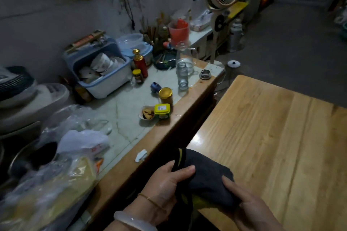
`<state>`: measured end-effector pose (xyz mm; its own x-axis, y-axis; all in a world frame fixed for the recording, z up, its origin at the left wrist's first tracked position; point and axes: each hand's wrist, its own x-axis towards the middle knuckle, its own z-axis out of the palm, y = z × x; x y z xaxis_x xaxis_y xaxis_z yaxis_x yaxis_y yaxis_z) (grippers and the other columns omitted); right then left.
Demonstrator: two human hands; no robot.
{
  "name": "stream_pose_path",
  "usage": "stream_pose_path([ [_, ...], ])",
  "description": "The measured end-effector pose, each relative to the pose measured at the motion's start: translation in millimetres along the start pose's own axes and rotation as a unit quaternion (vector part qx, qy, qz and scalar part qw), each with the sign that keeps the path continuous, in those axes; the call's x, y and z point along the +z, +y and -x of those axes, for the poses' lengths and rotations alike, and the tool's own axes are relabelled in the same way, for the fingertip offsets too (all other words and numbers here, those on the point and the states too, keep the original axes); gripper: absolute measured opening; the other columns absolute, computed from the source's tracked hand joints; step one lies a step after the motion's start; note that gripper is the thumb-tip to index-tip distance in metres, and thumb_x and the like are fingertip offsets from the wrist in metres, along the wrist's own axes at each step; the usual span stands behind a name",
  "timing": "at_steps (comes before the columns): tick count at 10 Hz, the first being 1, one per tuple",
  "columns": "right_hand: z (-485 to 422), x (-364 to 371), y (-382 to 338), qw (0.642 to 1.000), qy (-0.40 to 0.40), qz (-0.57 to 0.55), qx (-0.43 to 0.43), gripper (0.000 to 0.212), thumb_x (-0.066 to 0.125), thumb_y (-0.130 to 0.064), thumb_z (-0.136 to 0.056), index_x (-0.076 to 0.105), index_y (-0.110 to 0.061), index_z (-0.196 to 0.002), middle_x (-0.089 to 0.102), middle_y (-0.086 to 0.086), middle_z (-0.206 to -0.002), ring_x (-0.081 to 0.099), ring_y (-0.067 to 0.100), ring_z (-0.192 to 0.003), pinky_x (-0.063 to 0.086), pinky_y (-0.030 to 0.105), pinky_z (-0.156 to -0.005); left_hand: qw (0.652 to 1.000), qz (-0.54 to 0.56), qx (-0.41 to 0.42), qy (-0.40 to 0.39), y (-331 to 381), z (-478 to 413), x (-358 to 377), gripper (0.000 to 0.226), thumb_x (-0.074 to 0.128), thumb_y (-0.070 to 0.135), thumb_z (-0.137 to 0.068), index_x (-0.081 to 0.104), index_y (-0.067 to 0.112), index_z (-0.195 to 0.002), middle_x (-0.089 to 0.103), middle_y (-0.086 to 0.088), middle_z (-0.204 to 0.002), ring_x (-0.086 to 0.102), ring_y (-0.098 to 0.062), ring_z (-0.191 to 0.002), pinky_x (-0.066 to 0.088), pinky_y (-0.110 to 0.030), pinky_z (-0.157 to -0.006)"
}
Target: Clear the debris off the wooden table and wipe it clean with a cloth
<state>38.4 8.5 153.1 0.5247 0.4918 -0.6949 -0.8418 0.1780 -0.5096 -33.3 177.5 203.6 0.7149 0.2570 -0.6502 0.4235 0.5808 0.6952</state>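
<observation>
Cloth (206, 176) lies on the near left corner of the wooden tabletop (272, 137), gathered between my two hands. My left hand (167, 180) grips its left edge, thumb curled over the top and the other fingers hidden behind the fold. My right hand (249, 204) holds the right end, one finger laid along the upper surface and another tucked against the lower side. The fabric is thick, nappy and near black, bunched into a soft hump, with a yellow-green band showing along one border and again at the underside. The wood is pale, glossy planking with long straight grain and seams between the boards. A smooth, milky bangle (131, 220) circles my left wrist, just beside a thin gold chain.

To the left, across a dark gap, a neighbouring tabletop (122, 110) has a veined, stone-like top in a brown frame. A yellow-lidded tub (162, 110) there carries a small white label, its print too small to read. Beside it stands a gold-lidded jar (165, 95).
</observation>
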Motion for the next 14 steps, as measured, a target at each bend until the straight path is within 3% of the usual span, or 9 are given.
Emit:
stream_pose_path([
  [2,-70,58,18,0.974,0.078,0.198,-0.083,0.033,0.08,-0.007,-0.072,0.069,-0.01,-0.103,0.076,0.01,-0.092,0.073,0.028,-0.085,0.057,0.036,-0.067,0.998,-0.026,0.004,0.062,27,-43,-85,0.026,0.066,0.005,-0.081,0.064,0.001,-0.107,0.071,-0.021,-0.1,0.068,-0.036,-0.093,0.055,-0.045,-0.079],
  [4,-150,131,38,0.922,0.113,0.336,-0.158,0.018,0.082,-0.015,-0.076,0.072,-0.015,-0.091,0.075,0.003,-0.082,0.07,0.02,-0.083,0.057,0.037,-0.071,0.995,-0.039,-0.012,0.093,69,-98,-165,0.018,0.059,0.007,-0.089,0.062,0.003,-0.106,0.072,-0.013,-0.082,0.07,-0.021,-0.065,0.056,-0.03,-0.05],
  [6,-236,187,54,0.876,0.161,0.417,-0.178,0.015,0.083,-0.023,-0.074,0.07,-0.02,-0.08,0.071,-0.002,-0.074,0.067,0.017,-0.078,0.055,0.037,-0.07,0.989,-0.079,-0.031,0.124,104,-174,-237,0.015,0.062,0.013,-0.089,0.065,0.008,-0.102,0.073,-0.008,-0.092,0.067,-0.022,-0.086,0.058,-0.043,-0.07],
  [8,-299,222,57,0.881,0.186,0.407,-0.157,0.016,0.078,-0.021,-0.082,0.064,-0.018,-0.09,0.069,0.002,-0.091,0.062,0.013,-0.078,0.048,0.024,-0.063,0.989,-0.075,-0.031,0.12,124,-235,-268,0.017,0.061,0.011,-0.089,0.063,0.009,-0.105,0.07,-0.01,-0.102,0.065,-0.022,-0.092,0.056,-0.04,-0.073],
  [9,-319,230,56,0.888,0.169,0.412,-0.114,0.044,0.074,-0.019,-0.086,0.056,-0.015,-0.126,0.063,0.005,-0.118,0.06,0.014,-0.094,0.046,0.021,-0.068,0.986,-0.104,-0.026,0.129,129,-257,-278,0.026,0.063,0.015,-0.088,0.061,0.014,-0.113,0.066,-0.005,-0.116,0.061,-0.018,-0.101,0.05,-0.037,-0.08],
  [10,-331,226,58,0.893,0.163,0.416,-0.052,0.079,0.074,-0.019,-0.086,0.031,-0.014,-0.152,0.053,0.01,-0.14,0.055,0.026,-0.12,0.048,0.033,-0.094,0.964,-0.17,-0.003,0.206,130,-269,-292,0.054,0.065,0.016,-0.085,0.046,0.013,-0.136,0.049,-0.005,-0.135,0.046,-0.023,-0.123,0.039,-0.037,-0.097],
  [11,-330,216,61,0.885,0.163,0.433,-0.049,0.077,0.074,-0.018,-0.086,0.033,-0.013,-0.151,0.063,0.007,-0.12,0.062,0.022,-0.105,0.051,0.036,-0.092,0.956,-0.167,0.012,0.243,129,-268,-306,0.054,0.064,0.011,-0.085,0.046,0.013,-0.136,0.048,-0.007,-0.135,0.045,-0.023,-0.12,0.038,-0.037,-0.1],
  [12,-311,203,58,0.89,0.156,0.424,-0.062,0.056,0.073,-0.016,-0.088,0.049,-0.014,-0.138,0.063,-0.003,-0.101,0.061,0.009,-0.087,0.048,0.021,-0.067,0.953,-0.162,0.031,0.254,125,-261,-317,0.047,0.063,0.007,-0.085,0.052,0.013,-0.13,0.054,-0.008,-0.126,0.048,-0.019,-0.106,0.04,-0.035,-0.092],
  [14,-252,170,39,0.903,0.203,0.345,-0.153,0.014,0.076,-0.022,-0.083,0.074,-0.01,-0.077,0.074,0.005,-0.082,0.068,0.026,-0.093,0.052,0.036,-0.078,0.95,-0.138,0.13,0.249,127,-212,-313,0.037,0.06,-0.005,-0.084,0.06,0.014,-0.116,0.064,-0.008,-0.114,0.057,-0.017,-0.101,0.04,-0.027,-0.081],
])
